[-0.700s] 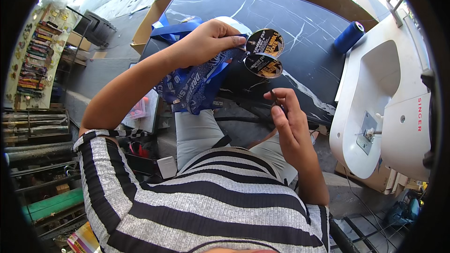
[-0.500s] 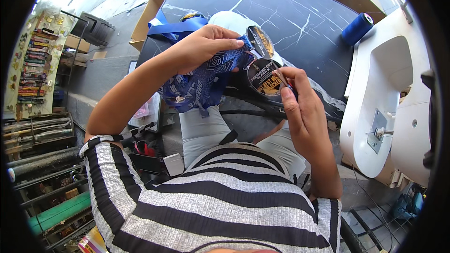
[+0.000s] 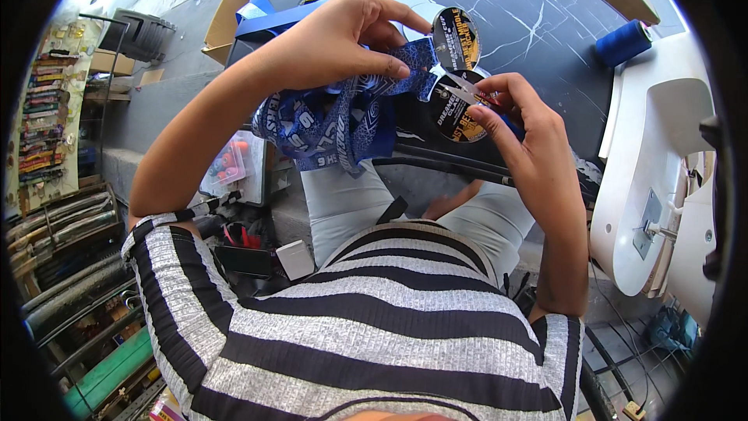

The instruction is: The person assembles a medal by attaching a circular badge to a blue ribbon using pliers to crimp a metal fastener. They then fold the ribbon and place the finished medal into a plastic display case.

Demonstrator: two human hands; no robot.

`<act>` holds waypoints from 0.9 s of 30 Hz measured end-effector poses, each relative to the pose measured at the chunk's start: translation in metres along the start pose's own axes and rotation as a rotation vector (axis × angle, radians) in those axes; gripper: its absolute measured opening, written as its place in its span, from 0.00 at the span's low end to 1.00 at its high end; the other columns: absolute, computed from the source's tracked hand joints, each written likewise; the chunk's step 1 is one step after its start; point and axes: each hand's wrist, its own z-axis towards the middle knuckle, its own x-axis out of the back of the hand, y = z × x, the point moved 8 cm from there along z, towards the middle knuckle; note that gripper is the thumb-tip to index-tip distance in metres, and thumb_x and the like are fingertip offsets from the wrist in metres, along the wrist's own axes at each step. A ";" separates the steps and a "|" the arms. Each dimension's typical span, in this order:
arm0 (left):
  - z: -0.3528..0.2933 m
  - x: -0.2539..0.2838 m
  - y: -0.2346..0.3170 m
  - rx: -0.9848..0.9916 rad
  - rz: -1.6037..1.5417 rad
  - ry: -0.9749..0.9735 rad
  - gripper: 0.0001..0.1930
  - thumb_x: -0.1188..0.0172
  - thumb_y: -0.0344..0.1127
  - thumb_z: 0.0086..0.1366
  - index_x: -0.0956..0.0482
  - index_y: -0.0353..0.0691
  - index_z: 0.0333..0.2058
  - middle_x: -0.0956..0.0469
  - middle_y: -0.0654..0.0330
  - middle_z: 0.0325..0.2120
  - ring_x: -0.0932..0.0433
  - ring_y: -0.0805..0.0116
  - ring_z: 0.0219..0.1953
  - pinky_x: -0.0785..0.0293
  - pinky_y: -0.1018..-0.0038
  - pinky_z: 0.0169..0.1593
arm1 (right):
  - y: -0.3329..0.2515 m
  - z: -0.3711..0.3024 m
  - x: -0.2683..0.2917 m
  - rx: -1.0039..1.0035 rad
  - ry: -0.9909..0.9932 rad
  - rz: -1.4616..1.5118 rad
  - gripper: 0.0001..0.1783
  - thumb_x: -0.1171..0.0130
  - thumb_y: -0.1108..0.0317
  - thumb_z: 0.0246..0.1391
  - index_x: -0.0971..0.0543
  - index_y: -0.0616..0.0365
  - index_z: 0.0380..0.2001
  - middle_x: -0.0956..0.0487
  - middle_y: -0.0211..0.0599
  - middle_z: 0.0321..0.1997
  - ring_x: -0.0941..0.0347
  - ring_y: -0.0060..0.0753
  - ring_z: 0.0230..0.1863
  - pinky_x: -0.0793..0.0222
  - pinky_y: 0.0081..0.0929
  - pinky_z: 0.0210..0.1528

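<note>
Medals (image 3: 457, 39) sit btwn L grip (image 3: 351, 40) (ribbon (image 3: 370, 103)) & R grip (image 3: 530, 129) (snips (image 3: 473, 97)).

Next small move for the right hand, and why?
Likely ease the metal snips closer to the end of the blue ribbon for a trim: the right hand aims their tips there, beside the round medals, while the left hand holds the ribbon. Whether a loose thread is there is too small to tell.

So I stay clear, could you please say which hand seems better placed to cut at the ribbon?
Likely the right hand: it holds the small cutting tool, tips near the end of the blue ribbon; the left hand is occupied holding that ribbon.
</note>
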 end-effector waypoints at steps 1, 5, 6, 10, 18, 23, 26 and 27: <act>0.002 -0.001 0.000 -0.007 -0.056 -0.015 0.30 0.31 0.26 0.61 0.29 0.35 0.62 0.15 0.52 0.38 0.16 0.72 0.42 0.22 0.74 0.55 | 0.000 0.002 -0.001 0.009 0.015 0.048 0.18 0.40 0.60 0.63 0.24 0.65 0.46 0.18 0.51 0.41 0.19 0.48 0.44 0.26 0.36 0.48; 0.006 0.002 -0.008 0.020 -0.001 -0.073 0.29 0.39 0.24 0.64 0.31 0.39 0.64 0.15 0.51 0.40 0.16 0.68 0.44 0.22 0.72 0.57 | 0.000 0.011 -0.004 0.048 0.047 0.084 0.18 0.38 0.59 0.62 0.22 0.65 0.43 0.17 0.50 0.39 0.17 0.45 0.42 0.25 0.34 0.47; 0.008 0.001 -0.009 -0.011 0.043 -0.062 0.26 0.42 0.24 0.64 0.28 0.38 0.62 0.16 0.50 0.41 0.16 0.66 0.43 0.22 0.71 0.57 | 0.001 0.013 -0.004 0.062 0.049 0.065 0.18 0.38 0.58 0.62 0.22 0.65 0.42 0.16 0.50 0.38 0.17 0.45 0.42 0.25 0.34 0.47; 0.010 0.000 -0.011 -0.099 0.197 -0.080 0.19 0.41 0.22 0.64 0.19 0.36 0.53 0.16 0.54 0.44 0.18 0.69 0.50 0.25 0.71 0.60 | 0.002 0.020 -0.010 0.078 -0.007 0.072 0.16 0.40 0.58 0.63 0.21 0.63 0.40 0.16 0.48 0.37 0.17 0.45 0.42 0.25 0.33 0.46; 0.004 0.004 -0.017 -0.099 0.078 0.036 0.19 0.29 0.28 0.59 0.16 0.35 0.50 0.15 0.54 0.45 0.17 0.69 0.47 0.24 0.72 0.59 | 0.002 0.038 -0.014 0.042 -0.054 -0.107 0.16 0.42 0.59 0.64 0.22 0.65 0.38 0.19 0.42 0.33 0.23 0.34 0.38 0.29 0.30 0.45; 0.000 0.007 -0.022 -0.070 0.001 0.071 0.18 0.27 0.26 0.55 0.14 0.33 0.46 0.15 0.53 0.43 0.17 0.68 0.46 0.23 0.72 0.57 | -0.003 0.047 -0.014 0.053 -0.069 -0.152 0.16 0.42 0.58 0.64 0.22 0.64 0.37 0.20 0.44 0.32 0.25 0.35 0.36 0.29 0.30 0.44; 0.001 0.008 -0.023 -0.081 0.040 0.064 0.18 0.26 0.27 0.54 0.14 0.32 0.46 0.15 0.54 0.43 0.17 0.69 0.46 0.22 0.71 0.57 | -0.004 0.055 -0.013 0.073 -0.077 -0.207 0.18 0.42 0.54 0.62 0.20 0.61 0.36 0.18 0.47 0.34 0.20 0.49 0.38 0.27 0.39 0.43; 0.002 0.007 -0.023 -0.086 0.024 0.061 0.18 0.26 0.27 0.54 0.14 0.32 0.45 0.15 0.54 0.43 0.17 0.68 0.46 0.22 0.71 0.57 | -0.003 0.056 -0.013 0.071 -0.091 -0.229 0.18 0.42 0.54 0.62 0.20 0.61 0.36 0.18 0.47 0.34 0.20 0.49 0.38 0.27 0.39 0.43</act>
